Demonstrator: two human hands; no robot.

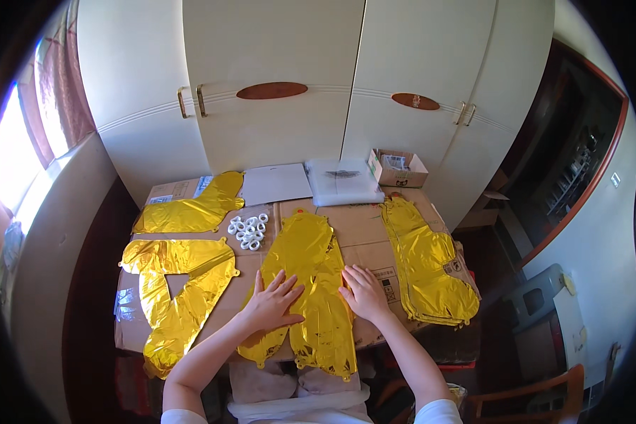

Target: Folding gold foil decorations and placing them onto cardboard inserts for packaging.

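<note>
A flat, deflated gold foil balloon [311, 261] lies in the middle of the cardboard-covered table, its lower part split into two lobes that reach the near edge. My left hand [272, 304] rests palm down on its left side, fingers spread. At the balloon's right edge lies my right hand [365, 293], its fingers stretched out and the fingertips touching the foil. A bit of orange-red shows beside those fingertips; I cannot make out what it is. Neither hand grips anything. Left of the balloon sits a cluster of small white rings [248, 231], perhaps tape rolls.
More flat gold balloons lie around: a four-shaped one [191, 256] at left, one [191, 213] at far left, and another [427, 261] at right. Along the back are a white sheet [276, 185], a stack of clear plastic bags [343, 185] and a small open carton [403, 173], before pale cabinets [275, 42].
</note>
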